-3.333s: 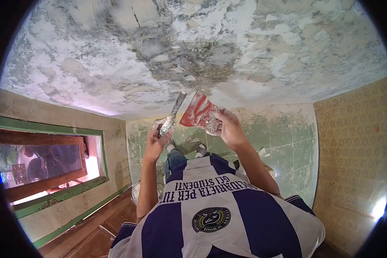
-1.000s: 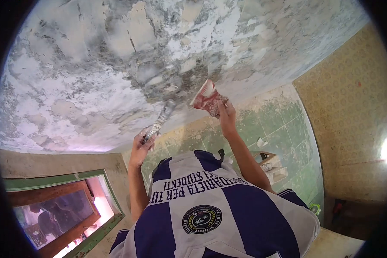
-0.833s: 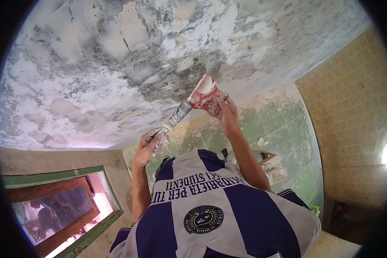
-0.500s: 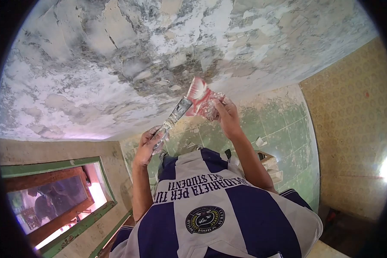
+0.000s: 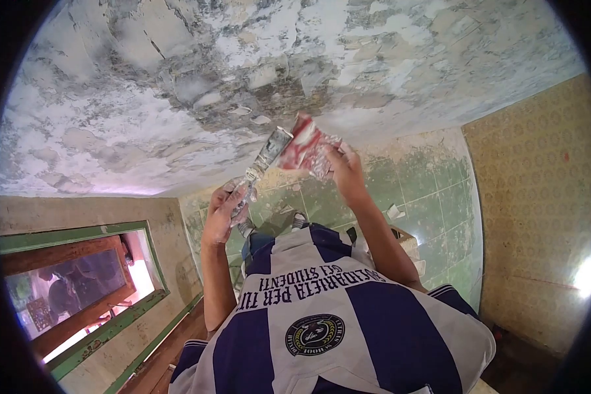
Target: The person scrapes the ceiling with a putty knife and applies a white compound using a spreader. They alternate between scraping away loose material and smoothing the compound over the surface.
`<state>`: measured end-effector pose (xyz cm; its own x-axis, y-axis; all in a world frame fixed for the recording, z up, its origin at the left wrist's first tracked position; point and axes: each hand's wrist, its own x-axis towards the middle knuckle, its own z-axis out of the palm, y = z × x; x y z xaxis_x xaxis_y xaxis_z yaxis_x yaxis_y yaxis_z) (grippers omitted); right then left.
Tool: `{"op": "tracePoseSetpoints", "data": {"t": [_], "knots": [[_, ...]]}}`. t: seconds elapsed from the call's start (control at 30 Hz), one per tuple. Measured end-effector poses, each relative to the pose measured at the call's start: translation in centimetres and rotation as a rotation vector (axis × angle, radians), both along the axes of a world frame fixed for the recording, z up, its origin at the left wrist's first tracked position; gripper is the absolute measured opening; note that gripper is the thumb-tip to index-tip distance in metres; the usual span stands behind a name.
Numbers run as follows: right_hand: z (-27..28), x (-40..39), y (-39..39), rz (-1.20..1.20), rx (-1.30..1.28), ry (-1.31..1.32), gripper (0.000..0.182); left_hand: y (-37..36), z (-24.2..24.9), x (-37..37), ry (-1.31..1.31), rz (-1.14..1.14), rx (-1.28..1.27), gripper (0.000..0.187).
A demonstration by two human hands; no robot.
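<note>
My left hand (image 5: 226, 209) is closed around the handle of a putty knife (image 5: 270, 150), its blade pointing up and to the right and coated with pale filler. In my right hand (image 5: 343, 168) is a red plastic spreader (image 5: 303, 146), smeared with white putty and slightly blurred. A thick lump of putty covers the spreader close to my fingers. The knife's blade tip overlaps the spreader's left edge in this view. Both tools are held in front of the patchy wall (image 5: 197, 79), which has grey stains and flaking white areas.
At left, a green-framed window (image 5: 79, 230) has a wooden sash tilted open. Green tiles (image 5: 440, 190) with pale splashes lie below the wall. A patterned tan wall (image 5: 532, 197) stands on the right. A pale box-like object (image 5: 406, 241) is beside my right forearm.
The putty knife has tilted more upright and its blade has moved up along the spreader's left side. The spreader has shifted slightly. The view has moved a little.
</note>
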<state>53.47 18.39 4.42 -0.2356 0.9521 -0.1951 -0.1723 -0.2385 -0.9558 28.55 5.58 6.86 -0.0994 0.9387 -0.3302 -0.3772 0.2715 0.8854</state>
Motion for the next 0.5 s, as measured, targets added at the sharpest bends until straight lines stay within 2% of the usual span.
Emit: {"op": "tracePoseSetpoints", "data": {"t": [0.07,0.2,0.27,0.5], "knots": [[0.5,0.3,0.5,-0.082,-0.036,0.141,0.019,-0.7,-0.6,0.4,0.046,-0.030,-0.021,0.024],[0.4,0.7,0.3,-0.050,0.041,0.100,0.020,-0.8,0.4,2.0,0.121,-0.054,-0.093,0.024],[0.8,0.7,-0.2,0.025,0.196,-0.067,0.020,-0.6,0.5,2.1,0.085,-0.055,-0.098,0.024],[1.6,1.6,-2.2,0.236,0.233,-0.260,0.019,0.5,0.0,2.3,0.019,-0.001,-0.059,0.023]]}}
